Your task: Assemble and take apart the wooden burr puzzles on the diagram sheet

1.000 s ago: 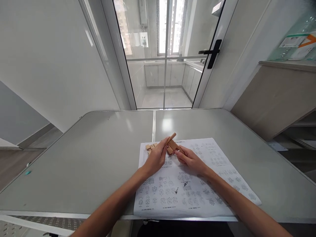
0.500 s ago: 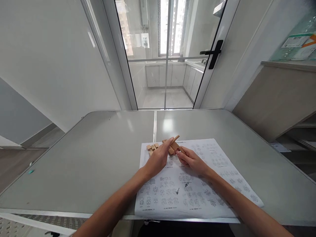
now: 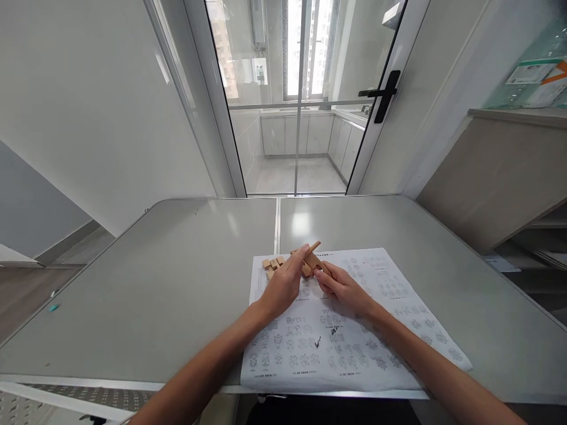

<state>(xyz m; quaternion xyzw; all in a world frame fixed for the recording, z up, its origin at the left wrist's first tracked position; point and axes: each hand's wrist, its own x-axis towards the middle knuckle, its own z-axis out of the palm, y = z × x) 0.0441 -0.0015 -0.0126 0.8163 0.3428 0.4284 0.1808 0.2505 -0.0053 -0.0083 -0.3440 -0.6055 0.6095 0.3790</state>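
My right hand (image 3: 340, 281) is closed around the near end of a wooden block (image 3: 316, 263), its thumb on top. A thin wooden stick (image 3: 315, 246) pokes up past the fingertips of my left hand (image 3: 287, 279), which are pressed together on it. Left of that hand lie several small notched wooden pieces (image 3: 273, 264), partly covered by it. More wood shows between the two hands, though the exact shapes are hard to make out. Under everything spreads a large white sheet (image 3: 305, 330) printed with rows of small line diagrams.
The grey folding table (image 3: 133, 295) has a metal seam (image 3: 277, 227) down its middle. A small teal bit (image 3: 54, 307) lies near the left edge. Behind the table stands a glass door with a black handle (image 3: 385, 96). Shelving with plastic bottles (image 3: 538, 74) is at right.
Almost nothing differs. Both hands keep their grip on the wood, and the whole view has shifted very slightly.
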